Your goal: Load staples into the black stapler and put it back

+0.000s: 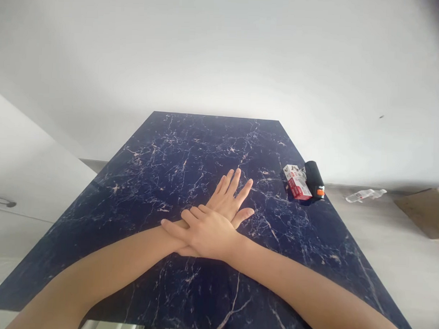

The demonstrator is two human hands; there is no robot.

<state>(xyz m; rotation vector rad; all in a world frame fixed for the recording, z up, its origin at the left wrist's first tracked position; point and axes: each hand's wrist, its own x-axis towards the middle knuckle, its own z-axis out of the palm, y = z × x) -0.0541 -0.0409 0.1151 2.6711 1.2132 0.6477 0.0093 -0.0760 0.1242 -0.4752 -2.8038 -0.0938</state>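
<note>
My left hand [228, 197] is stretched out over the dark blue marble-patterned table [191, 149], fingers and thumb spread, palm facing down. Nothing is held in it. Across its wrist lies my right hand [212, 234], with the fingers wrapped round the left wrist and the back of the hand upward. The right palm and the part of the wrist beneath it are hidden. Whether the left palm presses on the tabletop, I cannot tell.
Near the table's right edge, a red and white box [297, 182] sits beside a black rounded object [314, 177] with an orange patch. Beyond that edge, a clear plastic bottle [364, 195] and a cardboard box [424, 212] are on the floor. A pale wall stands behind the table.
</note>
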